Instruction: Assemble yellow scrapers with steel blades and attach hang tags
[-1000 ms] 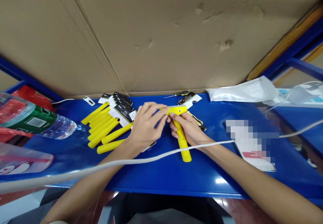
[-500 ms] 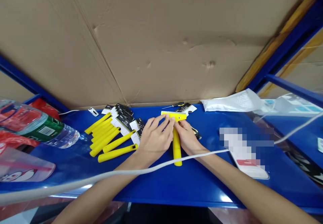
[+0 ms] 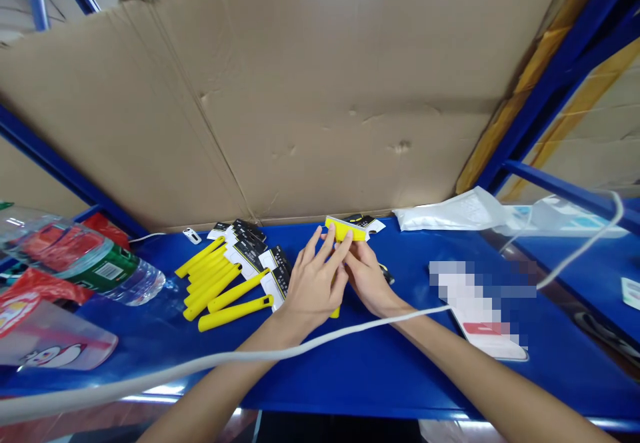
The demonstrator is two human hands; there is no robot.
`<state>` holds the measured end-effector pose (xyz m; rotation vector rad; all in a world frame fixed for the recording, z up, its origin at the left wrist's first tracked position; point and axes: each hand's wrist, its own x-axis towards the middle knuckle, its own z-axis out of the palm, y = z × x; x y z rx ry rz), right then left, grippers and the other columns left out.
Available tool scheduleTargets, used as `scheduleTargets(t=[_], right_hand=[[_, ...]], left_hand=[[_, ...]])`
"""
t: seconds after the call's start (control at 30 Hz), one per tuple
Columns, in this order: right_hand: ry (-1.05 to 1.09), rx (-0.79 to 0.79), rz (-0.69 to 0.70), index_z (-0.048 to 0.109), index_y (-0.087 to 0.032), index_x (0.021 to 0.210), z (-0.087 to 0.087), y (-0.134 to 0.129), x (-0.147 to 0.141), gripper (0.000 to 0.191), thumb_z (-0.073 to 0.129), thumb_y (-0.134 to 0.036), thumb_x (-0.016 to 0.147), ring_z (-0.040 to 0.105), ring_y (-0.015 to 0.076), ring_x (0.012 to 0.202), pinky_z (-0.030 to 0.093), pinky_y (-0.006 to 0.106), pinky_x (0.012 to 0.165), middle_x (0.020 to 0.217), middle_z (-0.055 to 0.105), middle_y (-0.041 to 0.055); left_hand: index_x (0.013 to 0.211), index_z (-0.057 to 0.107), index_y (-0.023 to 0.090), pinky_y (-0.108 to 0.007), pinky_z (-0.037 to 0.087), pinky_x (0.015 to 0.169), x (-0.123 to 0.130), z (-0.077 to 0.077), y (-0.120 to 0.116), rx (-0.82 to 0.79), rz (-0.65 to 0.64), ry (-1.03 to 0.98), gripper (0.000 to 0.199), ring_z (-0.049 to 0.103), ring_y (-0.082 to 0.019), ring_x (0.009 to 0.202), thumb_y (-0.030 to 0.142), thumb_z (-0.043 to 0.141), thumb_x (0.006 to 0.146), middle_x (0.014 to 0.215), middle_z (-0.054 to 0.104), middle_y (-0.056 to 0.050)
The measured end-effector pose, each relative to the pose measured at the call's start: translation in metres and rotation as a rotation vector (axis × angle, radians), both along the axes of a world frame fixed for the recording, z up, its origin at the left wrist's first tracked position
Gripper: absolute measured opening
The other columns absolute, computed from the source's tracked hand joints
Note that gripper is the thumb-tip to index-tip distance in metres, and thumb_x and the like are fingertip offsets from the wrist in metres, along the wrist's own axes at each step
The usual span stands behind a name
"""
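Right hand pinches the yellow T-handle; left hand is spread, fingertips against it. Loose yellow handles lie nearby on the blue tabletop.

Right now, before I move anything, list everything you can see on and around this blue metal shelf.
yellow T-shaped tool: one, yellow, between both hands
loose yellow rods: several, yellow, left of the hands
printed cards: several, black and white, behind the rods
clear plastic water bottle: one, green label, lying far left
clear printed plastic bag: one, red-printed, front left
white plastic bag: one, white, back right
white cable: one, white, across both forearms
corrugated cardboard sheet: one, brown, behind the shelf
blue metal shelf: one, blue, under everything
left hand: one, touching the tool
right hand: one, holding the tool
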<state>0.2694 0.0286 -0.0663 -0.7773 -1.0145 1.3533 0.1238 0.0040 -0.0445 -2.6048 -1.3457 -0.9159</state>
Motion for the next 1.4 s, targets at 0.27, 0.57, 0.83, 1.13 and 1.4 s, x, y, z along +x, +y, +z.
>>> scheduleTargets(t=[0.27,0.57,0.83,1.13,1.4], right_hand=[[-0.055,0.182,0.151,0.074,-0.030,0.135,0.004,0.002,0.008,0.053,0.068,-0.026,0.083,0.061,0.0299,0.151,0.048,0.052,0.128,0.154,0.073,0.0074],[-0.479,0.400,0.132,0.069,-0.028,0.151,0.002,0.006,0.022,0.055,0.060,-0.025,0.097,0.063,0.0339,0.149,0.045,0.061,0.130,0.149,0.075,0.0101],[-0.685,0.503,0.001,0.062,-0.030,0.152,0.008,0.012,0.030,0.043,0.059,-0.027,0.109,0.071,0.0309,0.138,0.057,0.056,0.117,0.151,0.073,0.0124],[-1.031,0.626,-0.074,0.066,-0.024,0.136,-0.027,0.028,0.030,0.028,0.062,-0.024,0.108,0.076,0.0319,0.122,0.064,0.055,0.106,0.132,0.077,0.0152],[-1.169,0.734,0.066,0.086,-0.023,0.115,-0.038,0.029,0.025,0.025,0.063,-0.021,0.110,0.076,0.0348,0.115,0.062,0.059,0.101,0.128,0.080,0.0155]], left_hand=[[0.183,0.033,0.033,-0.052,0.061,0.120,-0.012,0.000,0.012,-0.151,-0.192,-0.139,0.082,0.050,-0.037,0.165,0.011,0.053,0.106,0.192,0.020,-0.015],[0.178,0.041,0.035,-0.042,0.070,0.103,-0.043,-0.007,0.015,-0.210,-0.234,-0.174,0.071,0.069,-0.032,0.147,0.011,0.046,0.111,0.189,0.029,-0.016],[0.179,0.030,0.043,-0.018,0.044,0.035,-0.047,0.009,0.002,-0.987,-0.286,-1.134,0.082,0.045,-0.007,0.040,0.034,0.071,0.108,0.095,0.077,0.000],[0.170,0.047,0.052,-0.010,0.023,0.032,-0.071,0.024,0.012,-1.298,-0.426,-1.566,0.095,0.029,0.000,0.046,0.014,0.082,0.090,0.134,0.076,-0.004],[0.164,0.055,0.055,-0.016,0.027,0.038,-0.071,0.021,0.010,-1.301,-0.450,-1.481,0.090,0.022,0.003,0.042,0.017,0.078,0.086,0.154,0.072,-0.003]])
